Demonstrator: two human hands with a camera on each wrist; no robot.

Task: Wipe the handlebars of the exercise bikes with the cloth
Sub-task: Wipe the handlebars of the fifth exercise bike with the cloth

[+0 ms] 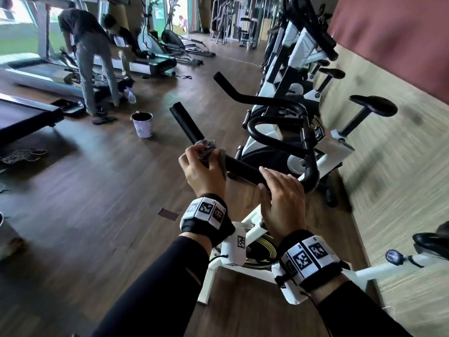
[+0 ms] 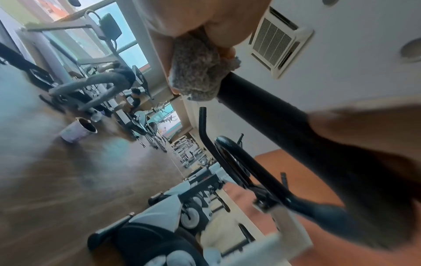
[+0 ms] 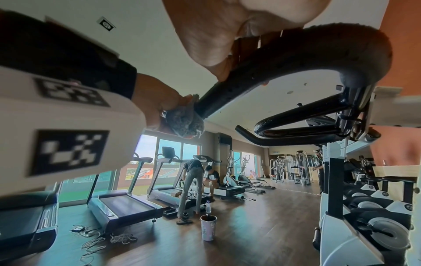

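Black long sleeves (image 1: pixel 158 283); black wrist straps (image 1: pixel 204 228); white blocks (image 1: pixel 206 210), checkered black markers.

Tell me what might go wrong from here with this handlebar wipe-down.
1. The cloth is bunched in the left hand and covers only a short stretch of the handlebar; the far end may get missed.
2. The right hand holds the handlebar just behind the cloth, so a backward stroke could bump into it.
3. The bucket stands open on the floor close by; a step sideways might tip it.
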